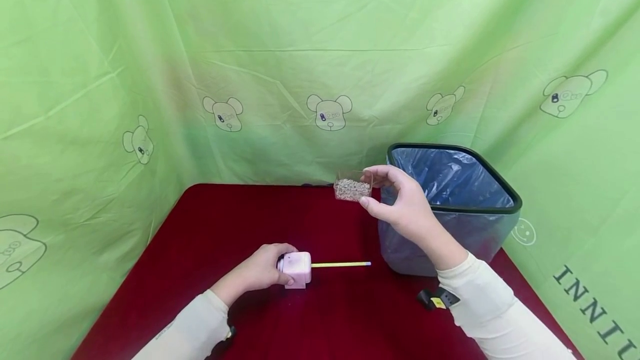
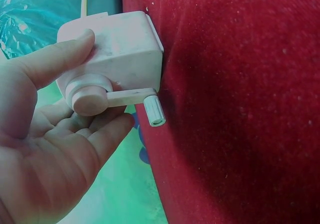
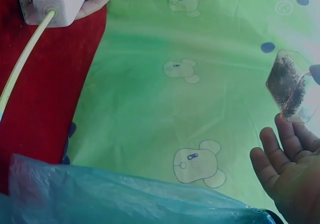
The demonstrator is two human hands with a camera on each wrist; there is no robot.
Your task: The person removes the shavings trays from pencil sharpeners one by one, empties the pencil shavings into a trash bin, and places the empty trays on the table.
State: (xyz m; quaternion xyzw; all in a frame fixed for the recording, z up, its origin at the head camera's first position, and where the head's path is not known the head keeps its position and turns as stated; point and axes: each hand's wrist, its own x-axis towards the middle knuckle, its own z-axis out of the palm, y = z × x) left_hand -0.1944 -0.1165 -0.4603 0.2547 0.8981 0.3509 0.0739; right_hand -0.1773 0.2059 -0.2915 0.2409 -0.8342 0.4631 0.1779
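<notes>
My left hand (image 1: pixel 267 268) grips a pale pink crank pencil sharpener (image 1: pixel 298 269) on the red table, thumb on one face and fingers round the other side. Its crank handle (image 2: pixel 155 110) points toward my palm in the left wrist view. A yellow pencil (image 1: pixel 340 264) sticks out of the sharpener's far side, toward the right. My right hand (image 1: pixel 400 201) pinches a small clear shavings tray (image 1: pixel 353 186) between thumb and fingers, raised above the table beside the bin. Light-coloured shavings lie inside the tray.
A bin (image 1: pixel 517 207) with a black rim and a bluish plastic liner stands at the table's right side, behind my right forearm. The red cloth table (image 1: pixel 225 221) lies below. Green curtains (image 1: pixel 280 71) printed with bear faces hang at the back and both sides.
</notes>
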